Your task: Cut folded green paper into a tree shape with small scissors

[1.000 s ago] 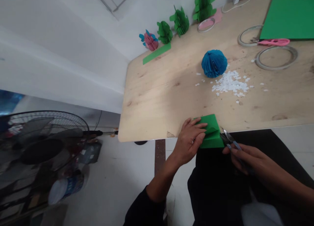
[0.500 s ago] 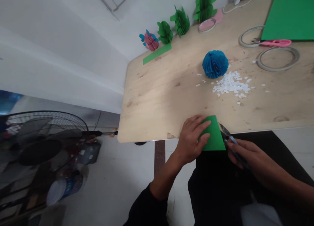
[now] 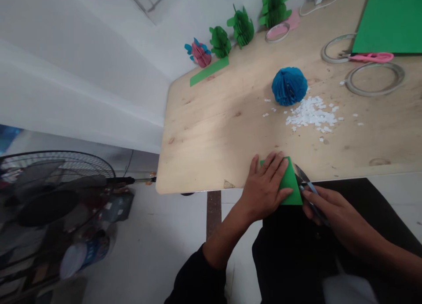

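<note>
My left hand (image 3: 265,185) lies flat over a green piece of paper (image 3: 292,190), fingers stretched out and thumb on top. The paper rests at the table's front edge, its near part jutting past it; my hand covers its left side. My right hand (image 3: 325,205) is closed around scissors (image 3: 308,183), whose metal blades point up and left beside the paper's right edge. Part of their handle is hidden by the fingers.
On the wooden table (image 3: 198,137) are a blue paper ball (image 3: 289,86), white paper bits (image 3: 311,112), pink scissors (image 3: 372,57), rolls of tape (image 3: 354,90) and green sheets (image 3: 392,22). Folded green paper shapes (image 3: 242,27) line the wall. A fan (image 3: 56,189) stands left.
My left hand has shifted right and spread flatter over the green paper, covering more of it. My right hand and the scissors have barely moved.
</note>
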{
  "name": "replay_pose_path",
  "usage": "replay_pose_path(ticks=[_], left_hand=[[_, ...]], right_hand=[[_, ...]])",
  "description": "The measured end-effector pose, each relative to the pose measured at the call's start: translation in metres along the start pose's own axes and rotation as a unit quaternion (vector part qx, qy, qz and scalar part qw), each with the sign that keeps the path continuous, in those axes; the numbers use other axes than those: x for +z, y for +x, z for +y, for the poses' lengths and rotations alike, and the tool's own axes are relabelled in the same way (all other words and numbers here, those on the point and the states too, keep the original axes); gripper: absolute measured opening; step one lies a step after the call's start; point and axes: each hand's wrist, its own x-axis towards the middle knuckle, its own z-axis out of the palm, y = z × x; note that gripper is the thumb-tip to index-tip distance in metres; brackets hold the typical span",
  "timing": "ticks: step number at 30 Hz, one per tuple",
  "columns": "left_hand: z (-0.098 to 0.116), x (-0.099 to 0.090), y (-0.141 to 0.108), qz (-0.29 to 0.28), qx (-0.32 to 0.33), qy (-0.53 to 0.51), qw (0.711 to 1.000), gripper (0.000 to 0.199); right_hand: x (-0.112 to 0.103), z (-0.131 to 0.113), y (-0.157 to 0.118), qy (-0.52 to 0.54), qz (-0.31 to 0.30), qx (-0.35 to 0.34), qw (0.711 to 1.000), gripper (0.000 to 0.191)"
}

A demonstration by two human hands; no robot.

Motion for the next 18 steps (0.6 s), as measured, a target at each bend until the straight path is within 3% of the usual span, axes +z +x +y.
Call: replay_pose_path(ticks=[4, 9, 14, 18], left_hand=[[0.001, 0.002, 0.000, -0.001, 0.007, 0.027, 1.000, 0.070], [0.003, 0.002, 0.000, -0.002, 0.004, 0.038, 0.999, 0.068], [0.003, 0.003, 0.000, 0.004, 0.004, 0.035, 0.999, 0.069], [0.003, 0.004, 0.000, 0.007, 0.004, 0.036, 0.999, 0.069]], right_hand=[[0.002, -0.004, 0.002, -0.007, 0.012, -0.014, 1.000, 0.055], [-0.001, -0.002, 0.001, 0.052, -0.014, 0.005, 0.999, 0.051], [-0.014, 0.014, -0.005, 0.092, -0.045, 0.037, 0.994, 0.039], [-0.023, 0.029, -0.010, 0.066, -0.070, 0.065, 0.993, 0.043]])
